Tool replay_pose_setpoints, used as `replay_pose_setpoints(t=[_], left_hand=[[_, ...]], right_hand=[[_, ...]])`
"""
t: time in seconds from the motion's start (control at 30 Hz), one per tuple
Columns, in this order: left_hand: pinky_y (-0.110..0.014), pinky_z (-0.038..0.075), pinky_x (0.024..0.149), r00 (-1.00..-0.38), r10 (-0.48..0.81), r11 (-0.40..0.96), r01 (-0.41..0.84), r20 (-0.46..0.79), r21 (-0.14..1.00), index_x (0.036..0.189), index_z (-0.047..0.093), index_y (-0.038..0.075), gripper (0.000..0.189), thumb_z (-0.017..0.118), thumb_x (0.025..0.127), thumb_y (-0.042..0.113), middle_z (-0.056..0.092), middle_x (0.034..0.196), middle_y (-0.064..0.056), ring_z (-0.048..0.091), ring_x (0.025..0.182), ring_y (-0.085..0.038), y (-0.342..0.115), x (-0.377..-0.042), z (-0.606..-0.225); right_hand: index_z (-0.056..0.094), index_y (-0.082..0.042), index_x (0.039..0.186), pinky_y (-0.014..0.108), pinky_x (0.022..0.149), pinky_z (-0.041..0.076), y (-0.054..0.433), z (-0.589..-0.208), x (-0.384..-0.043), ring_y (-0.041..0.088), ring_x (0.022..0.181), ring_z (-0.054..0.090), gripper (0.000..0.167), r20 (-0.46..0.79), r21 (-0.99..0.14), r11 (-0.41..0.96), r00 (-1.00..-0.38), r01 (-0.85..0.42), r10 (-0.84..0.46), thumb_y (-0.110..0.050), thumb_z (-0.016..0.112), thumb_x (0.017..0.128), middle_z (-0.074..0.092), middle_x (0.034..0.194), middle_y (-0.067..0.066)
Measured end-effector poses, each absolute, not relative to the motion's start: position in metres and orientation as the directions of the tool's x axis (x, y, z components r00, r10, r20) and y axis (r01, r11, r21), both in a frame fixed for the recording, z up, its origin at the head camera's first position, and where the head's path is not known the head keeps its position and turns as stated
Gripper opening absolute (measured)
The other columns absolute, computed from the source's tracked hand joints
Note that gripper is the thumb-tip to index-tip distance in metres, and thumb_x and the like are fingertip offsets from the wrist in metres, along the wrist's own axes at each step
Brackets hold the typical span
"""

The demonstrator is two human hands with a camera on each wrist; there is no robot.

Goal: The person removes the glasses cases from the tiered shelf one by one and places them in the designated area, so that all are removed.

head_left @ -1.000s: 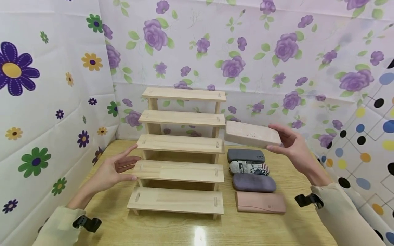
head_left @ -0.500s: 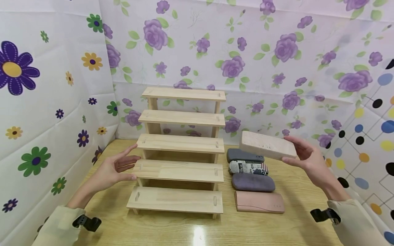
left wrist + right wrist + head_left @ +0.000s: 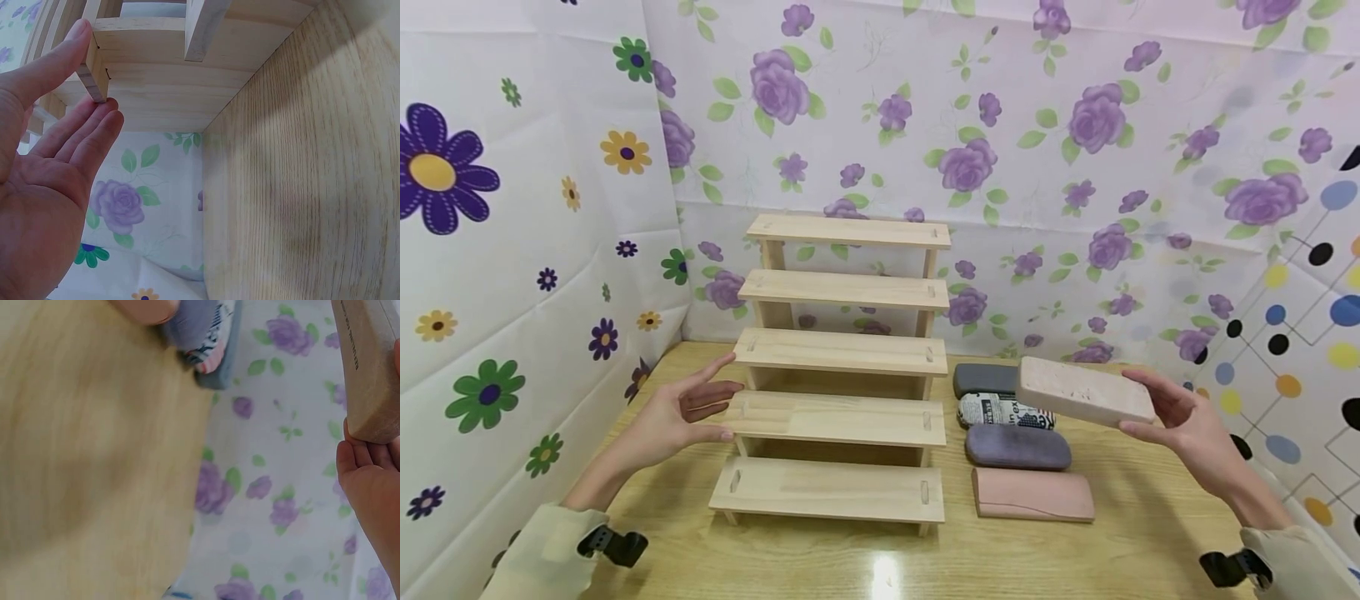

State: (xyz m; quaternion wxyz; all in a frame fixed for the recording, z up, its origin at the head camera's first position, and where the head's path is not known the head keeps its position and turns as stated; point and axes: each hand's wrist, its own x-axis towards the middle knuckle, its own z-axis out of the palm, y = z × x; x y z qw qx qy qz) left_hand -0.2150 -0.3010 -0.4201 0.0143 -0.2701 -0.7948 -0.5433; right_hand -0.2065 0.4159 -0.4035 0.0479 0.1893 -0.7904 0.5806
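My left hand point(image 3: 658, 421) is at the left end of a pale wooden tiered shelf point(image 3: 838, 417). Its fingertips and thumb touch the ends of the middle boards; in the left wrist view the fingers point(image 3: 94, 134) meet a board corner. On the right, my right hand point(image 3: 1191, 437) grips one end of a beige, box-shaped glasses case point(image 3: 1084, 390) between thumb and fingers. The case is raised above the table, tilted, and partly covers the cases behind it. Small dark print shows on its side point(image 3: 353, 344) in the right wrist view.
Right of the shelf, a grey case point(image 3: 981, 378), a newsprint-patterned case point(image 3: 988, 410), a purple-grey case point(image 3: 1018, 447) and a pink flap case point(image 3: 1033, 494) lie in a column on the wooden table point(image 3: 820, 562). Flowered cloth point(image 3: 880, 108) hangs behind.
My right hand has carried the beige case rightward and down, away from the shelf, so it now overlaps the back cases in view. My left hand has stayed in place.
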Motion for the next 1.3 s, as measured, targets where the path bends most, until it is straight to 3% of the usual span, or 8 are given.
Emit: replay_pose_setpoints(t=[0.23,0.5,0.83,1.03,1.13,1.2,1.3], left_hand=[[-0.036,0.054,0.106,-0.86,0.41,0.269,0.433,0.305,0.86,0.168,0.029,0.013,0.107,0.089,0.08,-0.005,0.054,0.145,-0.035,0.061,0.131,-0.016,-0.302,-0.214,-0.421],[-0.036,0.054,0.106,-0.86,0.41,0.272,0.434,0.304,0.859,0.168,0.029,0.014,0.108,0.089,0.081,-0.004,0.055,0.145,-0.034,0.061,0.131,-0.017,-0.301,-0.214,-0.421],[-0.034,0.054,0.106,-0.857,0.41,0.271,0.441,0.312,0.856,0.168,0.029,0.014,0.107,0.088,0.081,-0.006,0.055,0.146,-0.033,0.06,0.133,-0.019,-0.301,-0.214,-0.419],[-0.033,0.054,0.106,-0.856,0.414,0.261,0.438,0.31,0.86,0.168,0.028,0.013,0.107,0.088,0.082,-0.006,0.053,0.147,-0.035,0.06,0.133,-0.017,-0.301,-0.215,-0.418],[-0.032,0.054,0.105,-0.859,0.412,0.261,0.431,0.304,0.864,0.168,0.028,0.014,0.107,0.088,0.081,-0.006,0.053,0.147,-0.035,0.059,0.133,-0.02,-0.301,-0.214,-0.419],[-0.033,0.054,0.105,-0.86,0.41,0.262,0.43,0.303,0.864,0.168,0.029,0.013,0.107,0.088,0.081,-0.006,0.053,0.147,-0.035,0.059,0.134,-0.023,-0.301,-0.214,-0.419],[-0.034,0.054,0.106,-0.861,0.41,0.266,0.429,0.302,0.863,0.168,0.029,0.013,0.108,0.088,0.081,-0.006,0.053,0.147,-0.035,0.059,0.134,-0.025,-0.302,-0.215,-0.419]], right_hand=[[0.041,-0.003,0.161,0.016,0.09,0.059,0.439,-0.419,-0.195,0.0,0.125,0.058,0.07,0.243,-0.915,0.272,-0.946,-0.297,-0.216,0.013,0.066,0.098,0.052,0.151,-0.009],[0.044,-0.008,0.161,0.018,0.084,0.061,0.468,-0.436,-0.186,0.0,0.116,0.063,0.07,0.208,-0.929,0.268,-0.958,-0.256,-0.196,0.013,0.066,0.098,0.06,0.141,-0.012],[0.038,-0.013,0.164,0.014,0.081,0.059,0.498,-0.452,-0.181,-0.013,0.114,0.056,0.073,0.107,-0.864,0.484,-0.989,-0.143,-0.1,-0.004,0.072,0.101,0.05,0.137,-0.028],[0.038,-0.015,0.164,0.009,0.082,0.055,0.51,-0.462,-0.181,-0.022,0.113,0.049,0.072,0.069,-0.834,0.543,-0.995,-0.098,-0.074,-0.013,0.074,0.102,0.045,0.137,-0.03],[0.04,-0.014,0.163,0.009,0.081,0.055,0.515,-0.469,-0.18,-0.023,0.112,0.048,0.07,0.044,-0.826,0.559,-0.997,-0.072,-0.063,-0.015,0.074,0.102,0.045,0.135,-0.03],[0.039,-0.014,0.163,0.007,0.083,0.053,0.518,-0.472,-0.18,-0.021,0.117,0.046,0.071,0.016,-0.817,0.574,-0.998,-0.044,-0.055,-0.019,0.074,0.102,0.045,0.146,-0.02],[0.034,-0.015,0.166,0.003,0.084,0.048,0.522,-0.477,-0.18,0.003,0.146,0.036,0.075,-0.057,-0.813,0.581,-0.997,0.019,-0.047,-0.026,0.073,0.103,0.028,0.169,0.005]])
